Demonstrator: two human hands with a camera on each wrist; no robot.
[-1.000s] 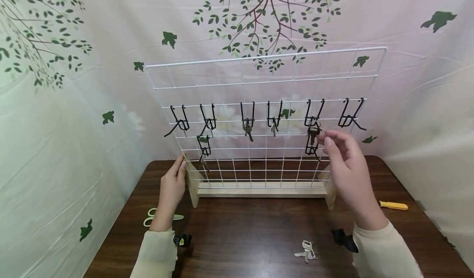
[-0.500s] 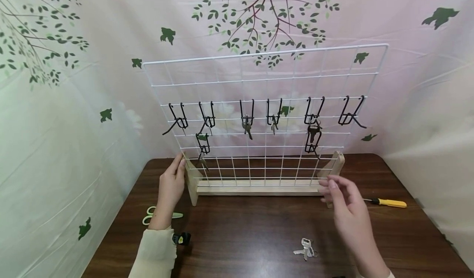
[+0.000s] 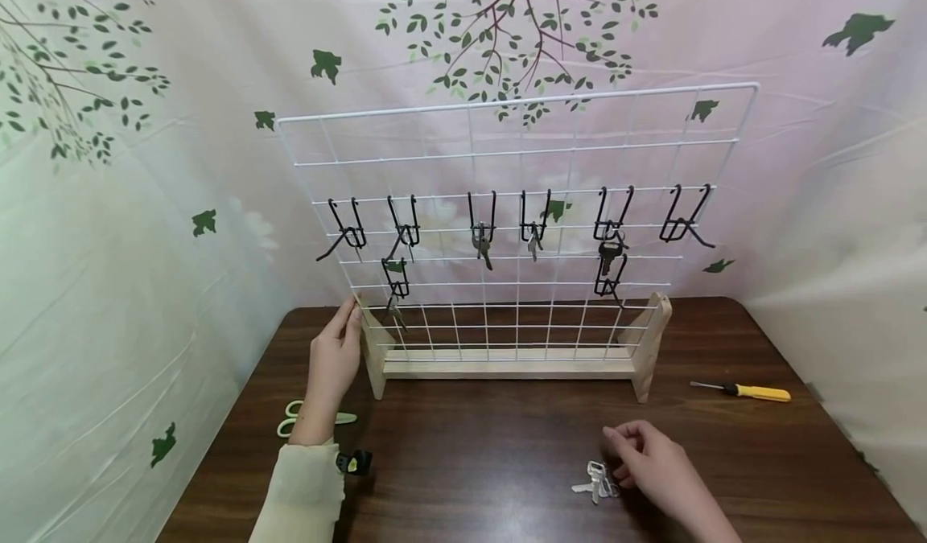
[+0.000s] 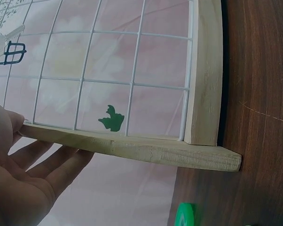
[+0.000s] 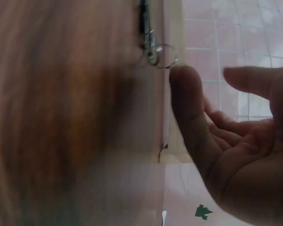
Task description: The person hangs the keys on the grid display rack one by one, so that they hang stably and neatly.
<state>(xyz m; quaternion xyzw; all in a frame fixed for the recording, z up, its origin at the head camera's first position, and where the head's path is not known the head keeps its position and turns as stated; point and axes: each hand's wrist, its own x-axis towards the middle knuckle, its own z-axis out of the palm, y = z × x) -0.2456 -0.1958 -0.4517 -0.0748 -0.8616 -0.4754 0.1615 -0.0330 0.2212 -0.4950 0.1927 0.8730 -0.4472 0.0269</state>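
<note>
My left hand [image 3: 335, 358] grips the left side of a wooden stand [image 3: 507, 372] that holds up a white wire grid [image 3: 517, 104]. In the left wrist view its thumb and fingers pinch the wooden side piece [image 4: 132, 149]. My right hand [image 3: 655, 466] is low over the table, right beside a bunch of silver keys [image 3: 597, 483]. Seen from the right wrist, the thumb and a finger stand apart, one fingertip close to the key ring [image 5: 162, 67]. Black hooks hang on the grid; several carry keys, among them a black-headed key [image 3: 610, 255].
A yellow-handled screwdriver [image 3: 764, 392] lies to the right of the stand on the dark wooden table [image 3: 463, 462]. Green scissors [image 3: 348, 418] lie partly behind my left forearm. A leaf-printed cloth [image 3: 239, 60] hangs behind and at both sides.
My right hand has come down from the black-headed key on the right-hand hook, past the stand's right side, to the keys on the table. My left hand stays on the stand.
</note>
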